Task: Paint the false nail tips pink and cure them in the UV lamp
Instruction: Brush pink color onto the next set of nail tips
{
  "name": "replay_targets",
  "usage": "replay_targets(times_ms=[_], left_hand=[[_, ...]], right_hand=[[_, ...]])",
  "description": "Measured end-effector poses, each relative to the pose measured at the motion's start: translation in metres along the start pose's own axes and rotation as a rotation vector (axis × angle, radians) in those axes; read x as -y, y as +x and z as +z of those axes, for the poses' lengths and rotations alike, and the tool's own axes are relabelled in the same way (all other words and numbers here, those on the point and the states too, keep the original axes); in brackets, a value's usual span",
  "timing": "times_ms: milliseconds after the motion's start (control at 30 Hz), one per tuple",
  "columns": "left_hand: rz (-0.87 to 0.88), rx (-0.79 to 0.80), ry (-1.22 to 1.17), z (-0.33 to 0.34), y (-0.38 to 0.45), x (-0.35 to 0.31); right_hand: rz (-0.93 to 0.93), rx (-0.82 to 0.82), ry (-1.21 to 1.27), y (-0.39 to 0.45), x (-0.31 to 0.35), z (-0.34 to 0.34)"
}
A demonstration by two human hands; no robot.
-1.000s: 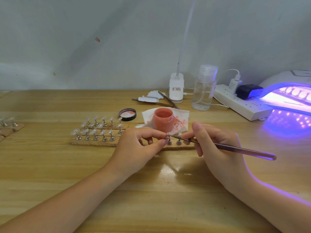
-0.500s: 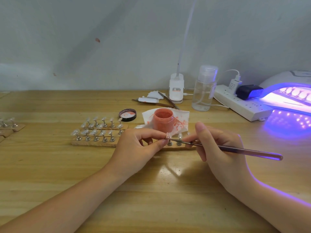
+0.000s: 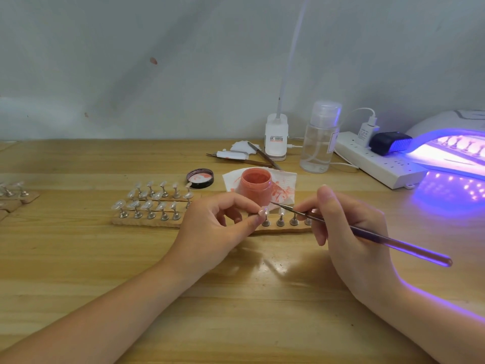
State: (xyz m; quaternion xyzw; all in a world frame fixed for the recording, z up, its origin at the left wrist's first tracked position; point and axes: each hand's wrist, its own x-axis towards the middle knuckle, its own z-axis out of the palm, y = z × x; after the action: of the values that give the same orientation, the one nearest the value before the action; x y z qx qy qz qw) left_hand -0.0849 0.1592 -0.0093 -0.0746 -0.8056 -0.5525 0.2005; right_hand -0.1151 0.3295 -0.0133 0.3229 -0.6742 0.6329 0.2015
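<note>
Two hands work over the wooden bench (image 3: 78,258) in the head view. The left hand (image 3: 212,232) makes a closed grip, thumb and forefinger pinching one nail tip (image 3: 261,212) on its small stand. The right hand (image 3: 351,232) clamps its grip on a thin brush (image 3: 367,233), whose point lies just beside that tip. Behind stands the open pink paint jar (image 3: 256,186); at far right the UV lamp (image 3: 451,151) glows violet.
</note>
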Motion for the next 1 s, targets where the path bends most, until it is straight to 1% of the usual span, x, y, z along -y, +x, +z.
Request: replay_targets(times_ms=[133,233,400,567,633,700,767,833,1000], left_hand=[[-0.020,-0.001,0.026,0.0002,0.0009,0.0019],[-0.028,-0.003,0.007,-0.0003,0.0013,0.0036],[-0.023,0.008,0.007,-0.0004,0.0019,0.0049],[-0.017,0.012,0.019,-0.0003,0.0015,0.0038],[-0.025,0.011,0.013,0.0000,0.0013,0.0034],[-0.035,0.007,-0.001,0.0002,0.0013,0.0028],[-0.041,0.004,-0.002,0.0003,0.0013,0.0024],[-0.045,0.005,0.014,0.0001,0.0011,0.0020],[-0.054,0.006,0.042,0.0000,0.0007,0.0020]], right_hand=[[-0.022,0.053,-0.050,0.0006,0.0014,0.0013],[-0.023,0.067,-0.030,0.0001,0.0018,0.0009],[-0.004,0.040,0.008,-0.0009,0.0032,0.0011],[-0.005,0.063,-0.085,0.0014,0.0036,0.0032],[0.008,0.062,-0.045,0.0005,0.0029,0.0024],[0.072,0.037,0.057,-0.0011,0.0021,0.0013],[0.093,0.004,0.089,-0.0016,0.0027,0.0010],[0.059,-0.003,0.040,-0.0004,0.0031,0.0014],[0.037,0.048,-0.051,0.0018,0.0040,0.0025]])
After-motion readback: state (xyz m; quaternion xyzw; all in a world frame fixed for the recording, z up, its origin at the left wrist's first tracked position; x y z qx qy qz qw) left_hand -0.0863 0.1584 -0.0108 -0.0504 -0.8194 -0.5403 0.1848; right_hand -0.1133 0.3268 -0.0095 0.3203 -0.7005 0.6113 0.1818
